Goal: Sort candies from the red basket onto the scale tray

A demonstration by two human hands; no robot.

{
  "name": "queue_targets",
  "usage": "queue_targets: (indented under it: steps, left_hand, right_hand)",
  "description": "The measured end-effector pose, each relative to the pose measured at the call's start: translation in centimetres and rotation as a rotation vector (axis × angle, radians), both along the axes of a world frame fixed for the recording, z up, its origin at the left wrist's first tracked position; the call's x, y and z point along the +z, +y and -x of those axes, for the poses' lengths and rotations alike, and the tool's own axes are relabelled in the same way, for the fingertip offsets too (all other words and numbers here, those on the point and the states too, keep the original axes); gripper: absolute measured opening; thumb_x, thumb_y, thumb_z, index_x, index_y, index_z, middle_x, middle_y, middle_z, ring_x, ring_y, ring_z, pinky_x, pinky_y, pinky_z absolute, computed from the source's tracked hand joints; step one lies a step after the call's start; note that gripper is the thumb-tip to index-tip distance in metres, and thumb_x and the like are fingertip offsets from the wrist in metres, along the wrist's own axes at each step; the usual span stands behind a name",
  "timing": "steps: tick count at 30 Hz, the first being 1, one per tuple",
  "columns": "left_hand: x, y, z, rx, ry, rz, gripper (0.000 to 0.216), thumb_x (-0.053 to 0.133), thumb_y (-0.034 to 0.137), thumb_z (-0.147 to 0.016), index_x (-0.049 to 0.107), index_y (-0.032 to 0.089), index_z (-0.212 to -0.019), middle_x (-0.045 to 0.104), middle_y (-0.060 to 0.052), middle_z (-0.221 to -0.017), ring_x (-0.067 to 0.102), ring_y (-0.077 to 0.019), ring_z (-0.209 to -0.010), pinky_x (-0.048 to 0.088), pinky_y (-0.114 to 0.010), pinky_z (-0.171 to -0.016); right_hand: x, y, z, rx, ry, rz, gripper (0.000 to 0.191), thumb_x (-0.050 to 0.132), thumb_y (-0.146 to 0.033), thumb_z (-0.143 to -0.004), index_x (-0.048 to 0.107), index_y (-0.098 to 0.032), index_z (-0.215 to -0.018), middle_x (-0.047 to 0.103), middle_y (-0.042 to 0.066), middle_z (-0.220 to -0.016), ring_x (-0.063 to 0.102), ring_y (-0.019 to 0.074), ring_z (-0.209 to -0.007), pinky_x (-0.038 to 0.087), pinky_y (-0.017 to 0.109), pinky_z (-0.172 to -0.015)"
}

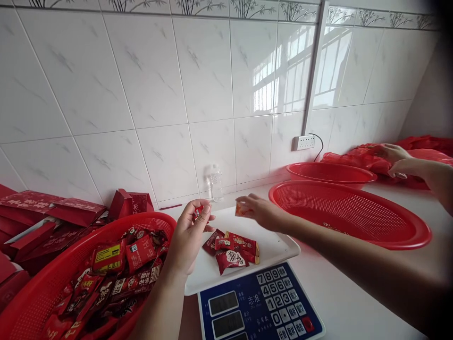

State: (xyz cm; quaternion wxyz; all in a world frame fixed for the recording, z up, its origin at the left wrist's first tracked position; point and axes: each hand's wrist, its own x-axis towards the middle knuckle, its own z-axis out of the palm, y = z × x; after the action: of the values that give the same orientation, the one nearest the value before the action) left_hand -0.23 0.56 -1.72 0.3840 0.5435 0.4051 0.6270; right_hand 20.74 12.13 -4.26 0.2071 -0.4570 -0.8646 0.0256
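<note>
My left hand [187, 231] is closed, pinching a small red candy packet [197, 213] between thumb and fingers above the scale's pan. My right hand [264, 212] is closed on a small orange-red packet [242, 209] over the pan's far right part. Beneath them, several red wrapped sweets [231, 257] lie in a loose pile on the white pan [272, 257]. The pan sits on a blue digital scale [260, 307] with a number keypad and dark displays. To the left, a red plastic basket [146, 218] holds many red and dark wrapped sweets [116, 278].
Folded red boxes [71, 212] are heaped behind the left basket. A clear bottle [216, 182] stands by the tiled wall. At right are two red baskets [354, 189] [331, 166], red plastic bags [371, 160] and another person's hand [392, 158].
</note>
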Motion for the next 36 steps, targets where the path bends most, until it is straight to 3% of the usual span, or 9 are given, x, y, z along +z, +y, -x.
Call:
queue_targets:
  steps: [6, 10, 14, 18, 24, 31, 36]
  left_hand:
    - [-0.2, 0.1, -0.4, -0.018, -0.008, 0.007, 0.031, 0.067, 0.048, -0.077, 0.06, 0.021, -0.092, 0.054, -0.004, -0.101, 0.056, -0.0156, -0.086, 0.051, -0.023, -0.064]
    - [-0.4, 0.2, -0.7, -0.032, 0.01, 0.001, 0.028, 0.066, 0.045, -0.079, 0.06, 0.021, -0.093, 0.054, -0.003, -0.099, 0.055, -0.0149, -0.086, 0.05, -0.021, -0.063]
    - [-0.5, 0.2, -0.8, -0.037, 0.018, 0.013, 0.028, 0.066, 0.044, -0.079, 0.06, 0.021, -0.093, 0.055, -0.004, -0.099, 0.056, -0.0154, -0.087, 0.05, -0.022, -0.064]
    - [-0.4, 0.2, -0.8, -0.043, 0.029, 0.01, 0.026, 0.065, 0.042, -0.08, 0.059, 0.021, -0.094, 0.056, -0.003, -0.098, 0.055, -0.0146, -0.087, 0.05, -0.022, -0.064]
    - [-0.3, -0.1, -0.9, -0.042, 0.041, -0.005, 0.027, 0.065, 0.043, -0.079, 0.06, 0.021, -0.093, 0.056, -0.003, -0.099, 0.056, -0.0151, -0.087, 0.05, -0.022, -0.064]
    - [-0.4, 0.0, -0.9, -0.047, 0.043, 0.008, 0.026, 0.065, 0.042, -0.08, 0.06, 0.022, -0.095, 0.057, -0.004, -0.099, 0.056, -0.0154, -0.087, 0.05, -0.022, -0.064]
    - [-0.4, 0.0, -0.8, -0.052, 0.028, 0.019, 0.026, 0.065, 0.042, -0.08, 0.06, 0.022, -0.096, 0.058, -0.004, -0.1, 0.056, -0.0154, -0.088, 0.051, -0.022, -0.066]
  right_hand:
    - [2.2, 0.4, -7.6, -0.313, -0.066, -0.072, 0.041, 0.039, -0.029, -0.091, 0.05, -0.021, -0.129, 0.055, 0.018, -0.121, 0.062, 0.0304, -0.089, 0.048, 0.04, -0.066]
    - [2.3, -0.3, -9.8, -0.402, -0.139, -0.039, 0.041, 0.044, -0.027, -0.088, 0.057, -0.015, -0.125, 0.054, 0.025, -0.121, 0.058, 0.0402, -0.1, 0.047, 0.048, -0.072]
    - [1.0, -1.8, -7.5, -0.245, -0.15, 0.054, 0.05, 0.05, -0.033, -0.086, 0.05, -0.018, -0.134, 0.051, 0.018, -0.134, 0.052, 0.0376, -0.115, 0.048, 0.047, -0.082]
    - [-0.5, -4.0, -3.2, -0.017, -0.13, 0.182, 0.053, 0.049, -0.045, -0.087, 0.05, -0.023, -0.135, 0.057, 0.01, -0.132, 0.056, 0.0277, -0.115, 0.047, 0.041, -0.092]
    - [-1.4, -5.9, 0.4, 0.154, -0.079, 0.25, 0.043, 0.045, -0.04, -0.09, 0.055, -0.024, -0.128, 0.064, 0.01, -0.12, 0.058, 0.0259, -0.109, 0.047, 0.039, -0.09]
    - [-1.3, -5.7, 0.7, 0.162, 0.061, 0.202, 0.041, 0.05, -0.017, -0.079, 0.057, -0.023, -0.119, 0.062, 0.008, -0.109, 0.061, 0.0203, -0.094, 0.048, 0.033, -0.081]
    - [-0.2, -4.8, -1.2, -0.018, 0.079, 0.048, 0.031, 0.043, -0.024, -0.088, 0.059, -0.021, -0.114, 0.059, 0.01, -0.108, 0.061, 0.02, -0.087, 0.049, 0.032, -0.073]
